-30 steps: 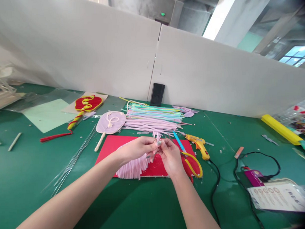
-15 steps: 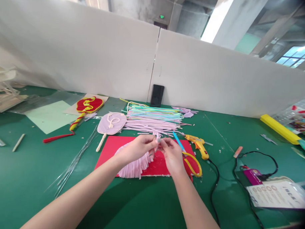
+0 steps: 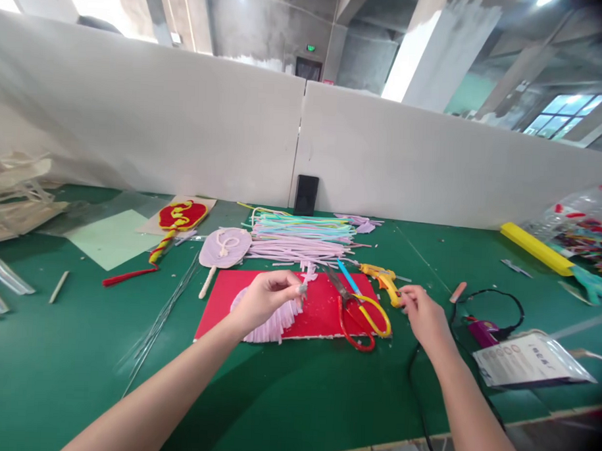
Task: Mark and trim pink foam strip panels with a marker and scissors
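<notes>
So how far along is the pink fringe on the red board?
Done: an arc of pink fringe covers the left part of the red rectangular board. In hand: the left hand pinches a short pink strip over the fringe; the right hand is at the yellow glue gun, grip unclear. Left: probably plenty, as much of the board shows bare red and a pile of long pink strips lies behind it.
</notes>
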A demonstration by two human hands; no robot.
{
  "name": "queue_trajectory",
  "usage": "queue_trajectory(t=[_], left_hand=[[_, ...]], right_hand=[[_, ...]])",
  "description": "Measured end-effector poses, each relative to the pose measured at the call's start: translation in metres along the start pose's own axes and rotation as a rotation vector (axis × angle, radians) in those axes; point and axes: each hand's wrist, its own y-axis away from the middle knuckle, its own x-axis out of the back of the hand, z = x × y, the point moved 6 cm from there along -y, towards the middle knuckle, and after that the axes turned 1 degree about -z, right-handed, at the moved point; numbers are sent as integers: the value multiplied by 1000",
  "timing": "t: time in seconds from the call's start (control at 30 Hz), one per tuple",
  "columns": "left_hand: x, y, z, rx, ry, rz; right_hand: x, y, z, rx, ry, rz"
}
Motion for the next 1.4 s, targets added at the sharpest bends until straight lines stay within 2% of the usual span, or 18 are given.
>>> queue_trajectory(t=[0.07,0.17,0.2,0.3,0.33,0.5,0.6,0.7,0.83,1.1,1.23,1.4], left_hand=[[1,4,2,5,40,35],[4,10,5,3,57,91],[7,12,5,5,46,119],[20,17,2,12,-19,202],[25,18,0,7,-43,226],[47,22,-21,8,-69,304],[52,25,-34,46,-31,308],[50,26,-40,69,-45,259],[47,24,-46,101,-88,218],[48,22,-52,137,-116,209],[48,22,-53,138,-110,203],[48,21,-53,128,-83,211]], right_hand=[[2,5,0,74,21,62],[1,14,-20,114,51,108],[-1,16,-28,83,56,86],[-19,22,-48,-73,67,-108],[-24,24,-55,-81,74,-151],[-49,33,-79,169,87,-254],[-58,36,-74,192,106,-250],[-63,36,-64,108,150,-234],[-70,34,-57,19,125,-289],[-69,32,-50,-67,52,-345],[-71,28,-47,-113,-5,-317],[-65,24,-51,-155,-105,-212]])
